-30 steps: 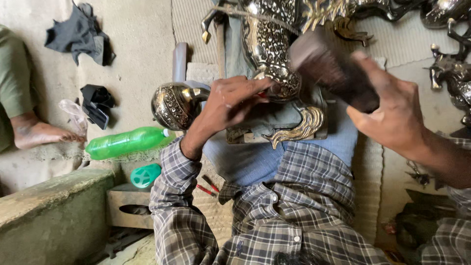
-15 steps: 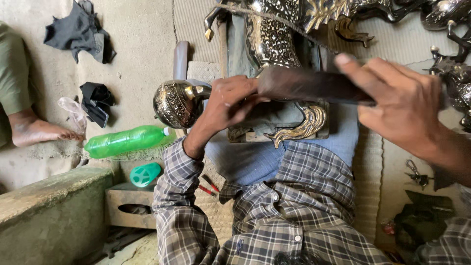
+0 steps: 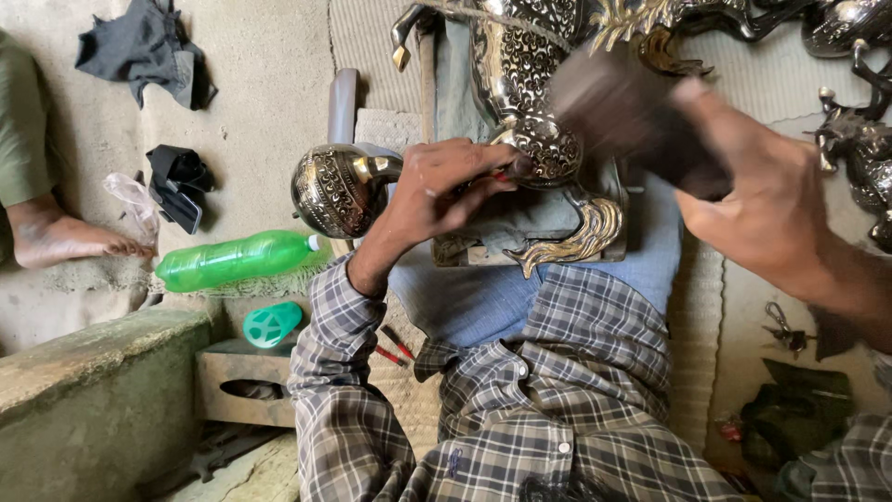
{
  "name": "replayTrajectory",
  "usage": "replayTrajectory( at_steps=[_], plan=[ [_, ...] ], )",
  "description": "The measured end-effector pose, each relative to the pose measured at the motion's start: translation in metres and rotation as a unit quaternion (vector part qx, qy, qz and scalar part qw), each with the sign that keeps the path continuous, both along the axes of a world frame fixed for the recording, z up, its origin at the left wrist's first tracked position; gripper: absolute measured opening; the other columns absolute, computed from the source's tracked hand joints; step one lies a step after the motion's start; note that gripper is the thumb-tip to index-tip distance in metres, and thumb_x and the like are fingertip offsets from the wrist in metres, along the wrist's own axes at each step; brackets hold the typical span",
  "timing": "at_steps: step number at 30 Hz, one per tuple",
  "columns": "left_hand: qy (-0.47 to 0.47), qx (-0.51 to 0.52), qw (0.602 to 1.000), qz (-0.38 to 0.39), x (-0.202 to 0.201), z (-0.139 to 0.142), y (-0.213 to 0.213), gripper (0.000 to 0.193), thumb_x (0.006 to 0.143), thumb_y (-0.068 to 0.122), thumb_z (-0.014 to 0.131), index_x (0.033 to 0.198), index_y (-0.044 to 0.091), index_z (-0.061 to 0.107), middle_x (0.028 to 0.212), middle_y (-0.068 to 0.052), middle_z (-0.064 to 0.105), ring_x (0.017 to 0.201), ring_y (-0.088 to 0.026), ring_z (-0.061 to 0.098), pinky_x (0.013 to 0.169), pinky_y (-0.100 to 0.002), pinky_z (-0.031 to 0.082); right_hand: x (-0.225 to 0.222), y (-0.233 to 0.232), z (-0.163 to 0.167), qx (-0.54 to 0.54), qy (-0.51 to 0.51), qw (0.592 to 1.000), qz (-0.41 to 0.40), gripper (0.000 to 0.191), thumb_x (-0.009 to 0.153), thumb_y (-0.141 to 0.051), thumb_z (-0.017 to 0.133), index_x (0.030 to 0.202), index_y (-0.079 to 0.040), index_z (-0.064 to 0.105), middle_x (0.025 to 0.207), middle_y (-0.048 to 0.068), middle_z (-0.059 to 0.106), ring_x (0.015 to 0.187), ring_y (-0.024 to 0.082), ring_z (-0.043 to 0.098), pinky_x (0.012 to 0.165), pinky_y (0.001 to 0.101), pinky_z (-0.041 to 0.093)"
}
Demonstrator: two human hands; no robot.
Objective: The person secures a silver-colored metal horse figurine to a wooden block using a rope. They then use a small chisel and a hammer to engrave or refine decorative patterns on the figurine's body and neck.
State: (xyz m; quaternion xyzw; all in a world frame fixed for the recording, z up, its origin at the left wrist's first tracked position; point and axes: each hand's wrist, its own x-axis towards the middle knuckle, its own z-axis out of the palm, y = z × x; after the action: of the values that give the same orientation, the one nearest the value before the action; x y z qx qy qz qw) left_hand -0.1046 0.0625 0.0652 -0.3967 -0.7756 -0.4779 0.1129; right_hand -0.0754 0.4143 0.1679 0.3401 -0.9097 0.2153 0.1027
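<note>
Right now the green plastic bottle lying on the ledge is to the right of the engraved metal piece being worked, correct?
Not quite. In the head view the green plastic bottle lies on the ledge to the left of the engraved metal piece, not the right.

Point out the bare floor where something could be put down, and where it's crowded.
Free: floor between the dark cloth and green bottle, left of the ribbed mat. Crowded: the lap, where the left hand and right hand work the embossed metal piece; more metalware at right.
</note>
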Motion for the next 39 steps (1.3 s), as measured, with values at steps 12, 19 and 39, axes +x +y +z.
replayTrajectory(
  at_steps=[12, 19, 39],
  plan=[
    [-0.007, 0.017, 1.000, 0.003, 0.002, 0.014, 0.002, 0.040, 0.097, 0.009, 0.078, 0.135, 0.017, 0.066, 0.110, -0.003, 0.080, 0.087, -0.015, 0.077, 0.081, -0.033, 0.063, -0.007, 0.004, 0.003, 0.015, -0.073, 0.997, -0.022, 0.088, 0.087, -0.005, 0.070, 0.163, -0.024, 0.029, 0.103, 0.008, 0.067, 0.058, 0.013, 0.058, 0.050, 0.0260, 0.054],
    [-0.029, -0.002, 1.000, 0.009, 0.004, 0.021, -0.001, 0.038, 0.093, 0.008, 0.081, 0.129, 0.012, 0.070, 0.098, -0.004, 0.079, 0.081, -0.019, 0.076, 0.077, -0.034, 0.060, -0.004, -0.002, 0.005, 0.100, -0.029, 0.994, -0.038, 0.088, 0.089, 0.001, 0.070, 0.164, -0.025, 0.033, 0.086, 0.008, 0.064, 0.063, 0.020, 0.062, 0.059, 0.0342, 0.058],
    [-0.031, -0.007, 0.999, 0.014, 0.000, 0.012, -0.001, 0.045, 0.099, 0.013, 0.078, 0.142, 0.017, 0.062, 0.103, -0.002, 0.080, 0.081, -0.014, 0.076, 0.077, -0.032, 0.062, -0.015, -0.007, 0.015, 0.142, -0.077, 0.986, -0.050, 0.091, 0.084, 0.003, 0.076, 0.162, -0.021, 0.037, 0.093, 0.011, 0.069, 0.064, 0.022, 0.067, 0.058, 0.0347, 0.060]
  ],
)
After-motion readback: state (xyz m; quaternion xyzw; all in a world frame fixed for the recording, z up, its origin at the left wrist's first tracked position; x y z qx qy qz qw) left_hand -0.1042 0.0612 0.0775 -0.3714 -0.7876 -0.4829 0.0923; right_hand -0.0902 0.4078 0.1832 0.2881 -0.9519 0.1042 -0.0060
